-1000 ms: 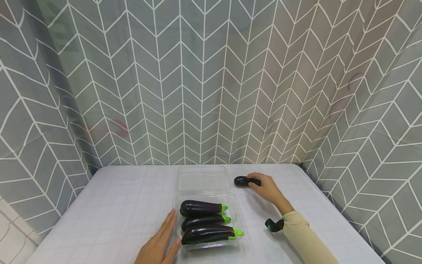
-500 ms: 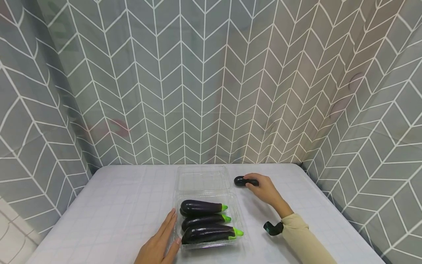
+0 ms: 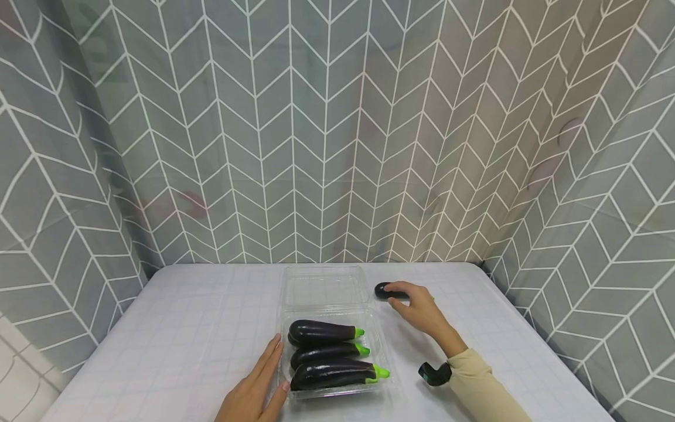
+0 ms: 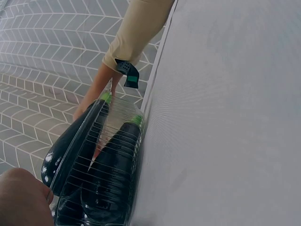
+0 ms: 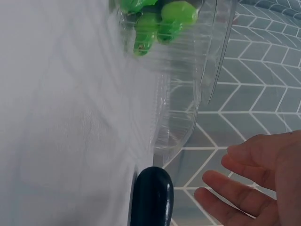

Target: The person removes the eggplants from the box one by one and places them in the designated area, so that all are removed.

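A clear plastic clamshell box (image 3: 381,334) stands with its lid (image 3: 324,288) folded back. Several dark eggplants (image 3: 321,332) with green stems lie inside. Against the box's left side rests my left hand (image 3: 255,390), fingers straight; in the left wrist view part of this hand (image 4: 23,197) shows beside the box. A single eggplant (image 3: 381,290) lies on the table right of the lid. Over it hovers my right hand (image 3: 419,310), hiding its middle in the head view. The right wrist view has the fingers spread and apart from that eggplant (image 5: 153,197), with nothing between them.
A white cloth (image 3: 174,340) covers the table. Grey curtains (image 3: 316,146) with a white chevron pattern close off the back and sides. A small black device (image 3: 435,374) sits at the right wrist, by the beige sleeve (image 3: 487,387).
My right hand has slid a little left along the lone eggplant toward its rounded end, and the green stem tip now shows behind the hand. The left hand and the box have not moved.
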The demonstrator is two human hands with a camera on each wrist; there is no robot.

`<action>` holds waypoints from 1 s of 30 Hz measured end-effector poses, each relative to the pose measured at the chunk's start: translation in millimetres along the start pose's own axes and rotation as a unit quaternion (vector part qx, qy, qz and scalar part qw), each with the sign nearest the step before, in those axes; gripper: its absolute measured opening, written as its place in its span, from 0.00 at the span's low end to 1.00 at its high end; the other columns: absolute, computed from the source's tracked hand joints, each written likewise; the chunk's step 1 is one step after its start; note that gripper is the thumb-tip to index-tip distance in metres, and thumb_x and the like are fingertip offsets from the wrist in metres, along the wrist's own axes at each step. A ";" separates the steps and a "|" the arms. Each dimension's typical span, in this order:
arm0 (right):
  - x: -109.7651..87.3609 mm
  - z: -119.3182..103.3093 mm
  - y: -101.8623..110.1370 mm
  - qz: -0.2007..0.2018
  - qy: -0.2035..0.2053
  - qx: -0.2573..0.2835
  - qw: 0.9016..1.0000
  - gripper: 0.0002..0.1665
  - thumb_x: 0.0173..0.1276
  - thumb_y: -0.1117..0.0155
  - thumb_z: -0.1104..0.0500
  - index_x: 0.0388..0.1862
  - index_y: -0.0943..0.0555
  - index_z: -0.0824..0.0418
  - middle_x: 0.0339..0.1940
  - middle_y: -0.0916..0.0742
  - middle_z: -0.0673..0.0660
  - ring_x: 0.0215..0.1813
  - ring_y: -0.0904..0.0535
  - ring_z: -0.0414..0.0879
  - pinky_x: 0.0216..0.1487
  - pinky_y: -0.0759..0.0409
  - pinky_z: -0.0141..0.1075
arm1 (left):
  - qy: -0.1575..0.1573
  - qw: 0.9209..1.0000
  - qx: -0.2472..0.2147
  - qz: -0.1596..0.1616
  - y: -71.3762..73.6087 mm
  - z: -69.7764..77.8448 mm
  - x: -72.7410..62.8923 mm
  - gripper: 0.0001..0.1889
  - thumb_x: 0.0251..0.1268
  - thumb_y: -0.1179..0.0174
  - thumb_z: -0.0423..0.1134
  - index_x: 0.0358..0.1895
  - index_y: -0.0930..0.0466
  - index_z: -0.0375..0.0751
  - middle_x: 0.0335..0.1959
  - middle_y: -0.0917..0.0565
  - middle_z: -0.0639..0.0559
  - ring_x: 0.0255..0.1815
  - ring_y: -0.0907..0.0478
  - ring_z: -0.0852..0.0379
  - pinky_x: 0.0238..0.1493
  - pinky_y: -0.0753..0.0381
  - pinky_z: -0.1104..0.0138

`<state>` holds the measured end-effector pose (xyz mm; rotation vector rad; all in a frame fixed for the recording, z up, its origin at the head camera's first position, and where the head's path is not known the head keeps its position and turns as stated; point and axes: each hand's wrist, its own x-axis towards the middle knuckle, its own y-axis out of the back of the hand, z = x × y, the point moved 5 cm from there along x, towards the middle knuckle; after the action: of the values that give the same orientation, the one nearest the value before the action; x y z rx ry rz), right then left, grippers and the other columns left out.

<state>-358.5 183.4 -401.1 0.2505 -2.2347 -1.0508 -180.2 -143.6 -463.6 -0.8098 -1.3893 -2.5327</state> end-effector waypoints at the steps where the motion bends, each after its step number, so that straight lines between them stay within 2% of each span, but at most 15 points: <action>1: -0.2 -1.0 0.0 0.000 0.000 -0.001 1.000 0.16 0.69 0.29 0.68 0.55 0.13 0.67 0.55 0.11 0.61 0.61 0.17 0.60 0.61 0.22 0.57 | -0.002 1.000 0.000 0.001 0.0 0.0 0.1 0.36 0.69 0.32 0.45 0.78 0.32 0.37 0.80 0.34 0.49 0.54 0.15 0.48 0.41 0.12 0.54; 24: -4.7 -25.0 -4.6 0.021 0.055 0.001 0.998 0.16 0.66 0.26 0.68 0.53 0.13 0.65 0.52 0.10 0.56 0.57 0.15 0.54 0.57 0.19 0.53 | -0.013 1.000 -0.003 0.005 2.6 2.0 1.7 0.37 0.68 0.32 0.43 0.77 0.32 0.34 0.79 0.33 0.46 0.57 0.16 0.47 0.41 0.12 0.54; 30: -5.5 -28.0 -5.4 0.020 0.061 -0.001 0.998 0.16 0.66 0.26 0.68 0.52 0.13 0.65 0.51 0.10 0.56 0.56 0.15 0.54 0.57 0.19 0.53 | -0.004 1.000 -0.008 -0.004 1.6 0.7 1.6 0.36 0.69 0.32 0.44 0.77 0.32 0.35 0.79 0.34 0.47 0.56 0.16 0.46 0.40 0.12 0.54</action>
<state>-337.2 164.7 -394.6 0.2610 -2.1210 -0.9899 -180.7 -143.7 -461.3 -0.8194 -1.3788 -2.5528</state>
